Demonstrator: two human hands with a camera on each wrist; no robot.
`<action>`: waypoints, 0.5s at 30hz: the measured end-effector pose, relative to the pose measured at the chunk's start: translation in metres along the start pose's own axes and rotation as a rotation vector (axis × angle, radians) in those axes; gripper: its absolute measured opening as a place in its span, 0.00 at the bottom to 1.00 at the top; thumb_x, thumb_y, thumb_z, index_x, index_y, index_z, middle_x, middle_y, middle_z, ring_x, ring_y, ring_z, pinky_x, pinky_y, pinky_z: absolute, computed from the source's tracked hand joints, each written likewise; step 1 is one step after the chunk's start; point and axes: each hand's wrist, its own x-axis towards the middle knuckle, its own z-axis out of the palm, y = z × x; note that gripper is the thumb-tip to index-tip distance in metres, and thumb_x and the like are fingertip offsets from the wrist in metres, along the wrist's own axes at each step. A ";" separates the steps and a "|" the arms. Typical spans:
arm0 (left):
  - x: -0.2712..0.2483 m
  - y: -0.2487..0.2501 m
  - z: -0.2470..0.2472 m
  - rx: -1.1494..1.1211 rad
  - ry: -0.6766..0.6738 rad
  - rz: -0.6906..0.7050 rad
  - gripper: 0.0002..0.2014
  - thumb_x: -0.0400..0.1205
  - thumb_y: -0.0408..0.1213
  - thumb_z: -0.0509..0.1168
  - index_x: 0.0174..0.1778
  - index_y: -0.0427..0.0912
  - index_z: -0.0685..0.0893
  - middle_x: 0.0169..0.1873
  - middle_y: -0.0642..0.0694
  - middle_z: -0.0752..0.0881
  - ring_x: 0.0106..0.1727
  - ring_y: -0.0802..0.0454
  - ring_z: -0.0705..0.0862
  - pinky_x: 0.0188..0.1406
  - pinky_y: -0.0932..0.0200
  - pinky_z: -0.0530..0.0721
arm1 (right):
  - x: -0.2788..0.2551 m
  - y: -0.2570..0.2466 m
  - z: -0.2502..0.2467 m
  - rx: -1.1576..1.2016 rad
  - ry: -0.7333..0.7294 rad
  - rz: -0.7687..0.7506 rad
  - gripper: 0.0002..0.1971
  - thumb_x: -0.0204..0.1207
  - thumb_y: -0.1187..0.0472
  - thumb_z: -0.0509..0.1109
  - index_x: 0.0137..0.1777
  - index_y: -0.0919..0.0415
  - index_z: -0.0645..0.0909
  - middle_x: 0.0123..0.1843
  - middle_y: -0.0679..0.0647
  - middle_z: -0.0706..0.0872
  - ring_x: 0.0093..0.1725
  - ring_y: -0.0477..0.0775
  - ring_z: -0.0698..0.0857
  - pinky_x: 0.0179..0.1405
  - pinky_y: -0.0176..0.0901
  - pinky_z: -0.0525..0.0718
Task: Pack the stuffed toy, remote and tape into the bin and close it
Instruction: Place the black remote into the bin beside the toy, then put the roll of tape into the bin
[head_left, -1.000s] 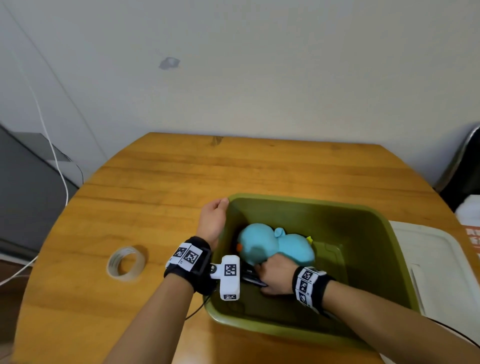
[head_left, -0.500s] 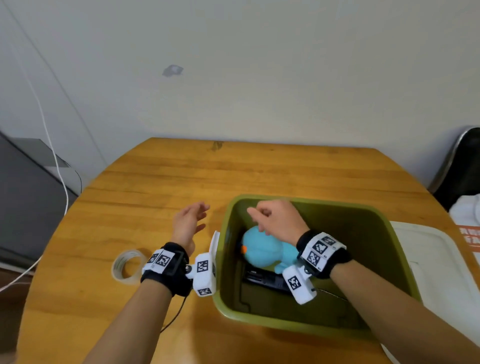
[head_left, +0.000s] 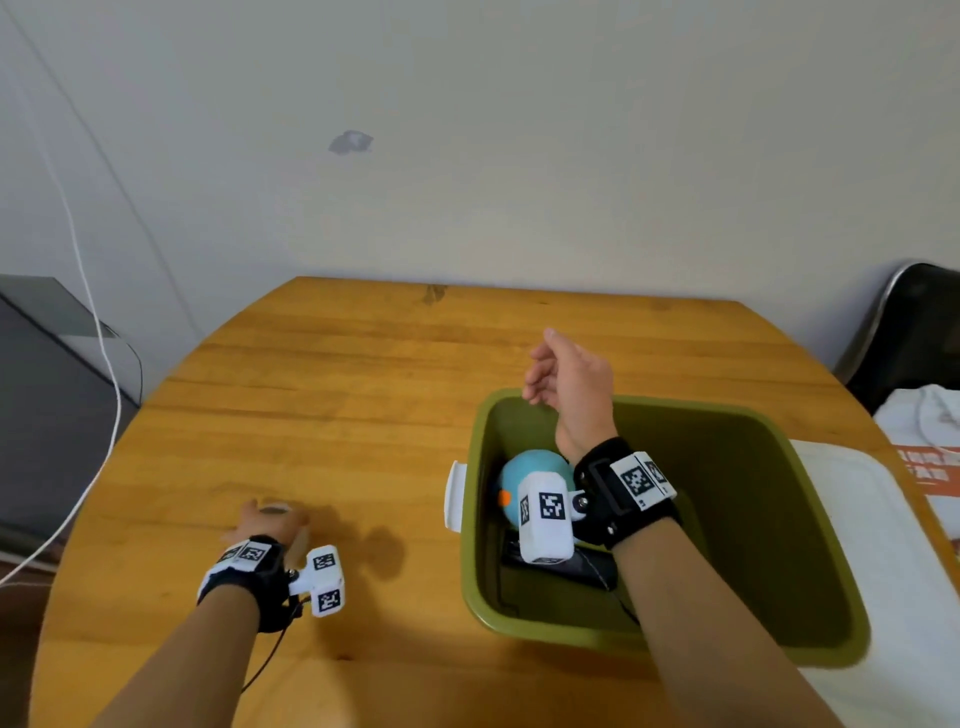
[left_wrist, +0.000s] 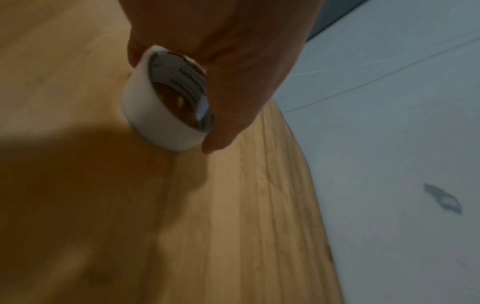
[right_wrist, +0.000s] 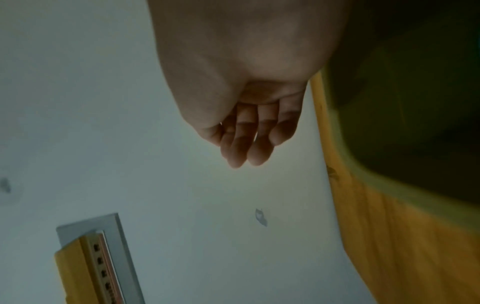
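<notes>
Round wooden table (head_left: 363, 395) against a pale wall; left hand (left_wrist: 228, 67) pinches the white tape roll (left_wrist: 161, 115) between thumb and fingers at the table's left side, well apart from the green bin (head_left: 737, 519). Risk: the grip spans only the rim, so the tilted roll could slip and roll off the table edge on lifting. Bin holds the blue stuffed toy (head_left: 524, 478) with the dark remote (head_left: 587, 566) beside it; right hand (head_left: 569, 384) hovers above, fingers loosely curled, holding nothing; white lid (head_left: 883, 545) lies right of bin
</notes>
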 end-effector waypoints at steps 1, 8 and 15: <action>0.009 -0.004 0.002 0.025 -0.005 0.009 0.54 0.61 0.57 0.77 0.84 0.58 0.60 0.74 0.32 0.73 0.64 0.22 0.78 0.58 0.28 0.82 | -0.001 0.000 0.002 0.027 0.024 0.022 0.14 0.85 0.57 0.66 0.42 0.64 0.82 0.26 0.56 0.83 0.21 0.52 0.80 0.20 0.39 0.77; -0.096 0.057 -0.028 -0.480 -0.160 0.115 0.34 0.73 0.50 0.73 0.73 0.37 0.74 0.65 0.33 0.80 0.54 0.32 0.83 0.37 0.46 0.85 | -0.011 0.003 0.005 0.043 0.098 0.138 0.14 0.85 0.56 0.66 0.40 0.61 0.82 0.27 0.55 0.84 0.22 0.51 0.81 0.22 0.39 0.77; -0.212 0.157 -0.047 -0.724 -0.788 0.374 0.17 0.81 0.51 0.63 0.57 0.42 0.82 0.47 0.38 0.80 0.47 0.38 0.84 0.52 0.40 0.86 | -0.017 -0.003 0.014 0.071 -0.022 0.414 0.24 0.84 0.40 0.61 0.69 0.56 0.78 0.60 0.58 0.91 0.60 0.60 0.88 0.60 0.59 0.85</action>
